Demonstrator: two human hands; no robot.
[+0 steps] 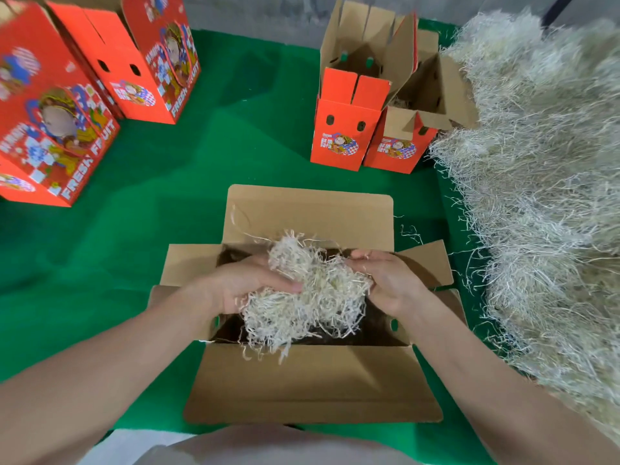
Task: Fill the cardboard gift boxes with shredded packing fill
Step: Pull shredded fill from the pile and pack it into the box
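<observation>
- A clump of shredded fill (312,293), pale and stringy, is held between both hands directly above the mouth of the open box (312,384); its lower strands hang down over the box's near edge.
- The left hand (245,283) grips the clump from the left, with the fingers curled in under it and the thumb lying across its front.
- The right hand (392,283) grips the clump from the right, palm turned toward it and fingers curled round its far side.
- The open box is plain brown cardboard on the inside and sits straight in front of the person with all four flaps spread outward. The inside is dark, and how much fill already lies in it cannot be told.
- A few loose strands (411,231) lie on the green cloth (151,213) just beside the box's far right corner.
- A large pile of shredded fill (543,196) takes up the right side of the cloth, from the back down to the right forearm.
- Two small red boxes (349,135) stand side by side behind the open box with their tops open; the right-hand one touches the pile.
- Two larger printed red boxes (53,129), marked "FRESH FRUIT", stand well apart at the far left.
</observation>
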